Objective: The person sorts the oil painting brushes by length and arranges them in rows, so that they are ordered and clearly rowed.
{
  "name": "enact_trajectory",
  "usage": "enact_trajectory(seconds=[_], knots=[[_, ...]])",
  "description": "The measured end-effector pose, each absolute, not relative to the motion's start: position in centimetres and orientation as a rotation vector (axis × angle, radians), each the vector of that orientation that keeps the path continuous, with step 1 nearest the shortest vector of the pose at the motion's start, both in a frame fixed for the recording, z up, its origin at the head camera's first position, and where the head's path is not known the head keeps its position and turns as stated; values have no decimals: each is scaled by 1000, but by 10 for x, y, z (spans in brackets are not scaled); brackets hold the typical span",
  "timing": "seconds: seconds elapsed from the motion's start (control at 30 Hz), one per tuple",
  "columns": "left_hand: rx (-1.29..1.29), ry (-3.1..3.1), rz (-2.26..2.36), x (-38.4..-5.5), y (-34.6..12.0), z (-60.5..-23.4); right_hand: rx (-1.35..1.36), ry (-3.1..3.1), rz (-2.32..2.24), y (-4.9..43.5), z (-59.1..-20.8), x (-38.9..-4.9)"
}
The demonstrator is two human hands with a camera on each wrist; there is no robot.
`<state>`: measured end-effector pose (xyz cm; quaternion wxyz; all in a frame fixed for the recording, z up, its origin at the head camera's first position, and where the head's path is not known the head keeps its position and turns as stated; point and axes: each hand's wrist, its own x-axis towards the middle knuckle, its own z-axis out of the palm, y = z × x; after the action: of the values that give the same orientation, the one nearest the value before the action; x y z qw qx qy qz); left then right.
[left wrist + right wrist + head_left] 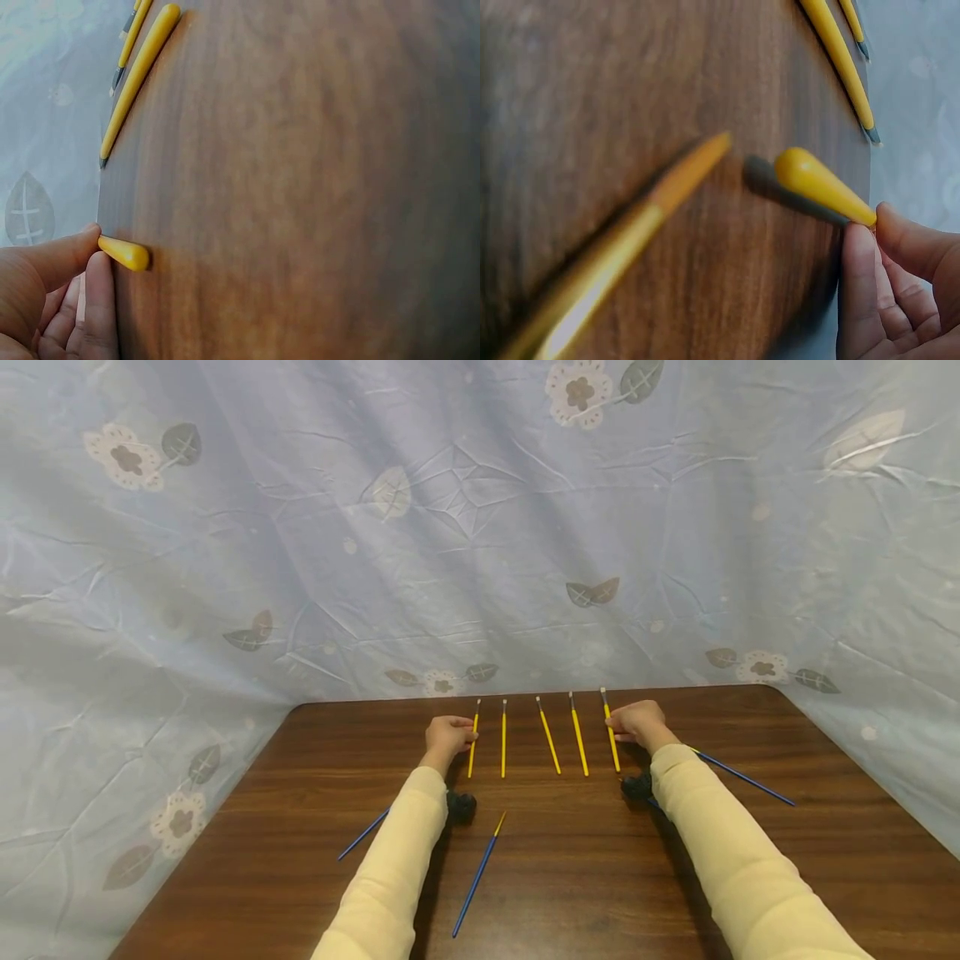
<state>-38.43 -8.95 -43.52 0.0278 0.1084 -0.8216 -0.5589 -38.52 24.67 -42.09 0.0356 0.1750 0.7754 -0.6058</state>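
Note:
My left hand (447, 737) pinches the leftmost yellow paintbrush (471, 760) between thumb and fingers near the table's far edge. In the left wrist view its rounded handle end (129, 253) points out from the fingertips. At the other end of the row, my right hand (639, 724) pinches the rightmost yellow paintbrush (612, 747). Its handle end (810, 176) casts an offset shadow on the wood, so it seems slightly raised. Between the hands lie three more yellow paintbrushes, the left one (504, 743) nearly straight, the middle (549, 739) and right (578, 739) ones slanted.
A blue paintbrush (476, 881) lies at the front centre of the wooden table (570, 868). Another blue paintbrush (363, 833) is partly behind the left sleeve, and one (746, 777) lies right of the right arm. A gold-ferruled brush (630, 247) is close to the right wrist. Patterned cloth (480, 568) hangs behind.

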Motion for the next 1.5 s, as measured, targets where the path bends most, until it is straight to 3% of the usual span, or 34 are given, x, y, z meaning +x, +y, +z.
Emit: enact_trajectory(seconds=[1.5], knots=[[367, -2526, -1757, -386, -89, -436, 515, 2472, -1689, 239, -419, -380]])
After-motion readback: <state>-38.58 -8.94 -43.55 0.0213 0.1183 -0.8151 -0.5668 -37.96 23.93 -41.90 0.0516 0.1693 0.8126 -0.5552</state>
